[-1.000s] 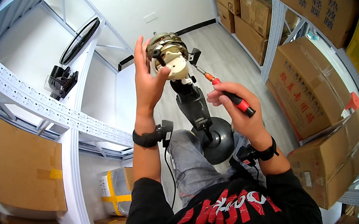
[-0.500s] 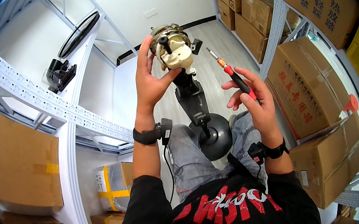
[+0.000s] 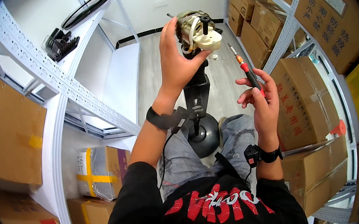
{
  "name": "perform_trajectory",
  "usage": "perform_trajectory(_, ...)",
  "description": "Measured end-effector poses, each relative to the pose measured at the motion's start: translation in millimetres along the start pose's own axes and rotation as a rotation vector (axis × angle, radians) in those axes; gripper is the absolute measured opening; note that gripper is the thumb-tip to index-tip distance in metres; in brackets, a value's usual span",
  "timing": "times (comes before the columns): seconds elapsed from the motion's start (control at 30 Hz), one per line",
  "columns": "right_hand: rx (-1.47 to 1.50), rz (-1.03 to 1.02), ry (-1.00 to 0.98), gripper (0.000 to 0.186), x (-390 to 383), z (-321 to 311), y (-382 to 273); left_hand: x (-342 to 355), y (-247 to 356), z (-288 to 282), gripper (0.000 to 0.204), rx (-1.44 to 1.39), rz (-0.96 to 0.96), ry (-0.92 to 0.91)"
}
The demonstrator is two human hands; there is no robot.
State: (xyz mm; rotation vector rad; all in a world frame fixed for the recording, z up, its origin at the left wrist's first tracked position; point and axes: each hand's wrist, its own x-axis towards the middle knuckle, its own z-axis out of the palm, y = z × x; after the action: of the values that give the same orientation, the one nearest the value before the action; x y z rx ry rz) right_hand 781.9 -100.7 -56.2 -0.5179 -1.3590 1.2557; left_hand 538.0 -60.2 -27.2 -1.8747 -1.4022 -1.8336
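Observation:
A bare fan motor with a cream plastic gear housing and a black knob sits atop a black stand. My left hand grips it from the left, thumb against the housing's lower side and fingers partly hidden behind. Below, the stand's round black base rests on the floor between my legs. To the right of the motor, my right hand loosely holds a red-and-black screwdriver. Its metal tip points up and away, apart from the motor.
White metal shelves flank me. On the left shelf lie a black fan grille and small black parts; a taped carton sits lower. Cardboard boxes fill the right shelves close to my right arm. A wall stands ahead.
The motor has turned and shifted right over its base with my left hand on it; its knob now stands upright. My right hand still holds the screwdriver. The view has shifted slightly.

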Motion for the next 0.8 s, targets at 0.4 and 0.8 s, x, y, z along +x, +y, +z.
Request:
perform_trajectory(0.4, 0.052, -0.025, 0.001, 0.035, 1, 3, 6, -7, 0, -2, 0.104, 0.068, 0.059, 0.065)
perform_trajectory(0.8, -0.069, 0.031, -0.084, 0.035, -8, 4, -4, 7, 3, -15, 0.118, -0.105, -0.133, -0.047)
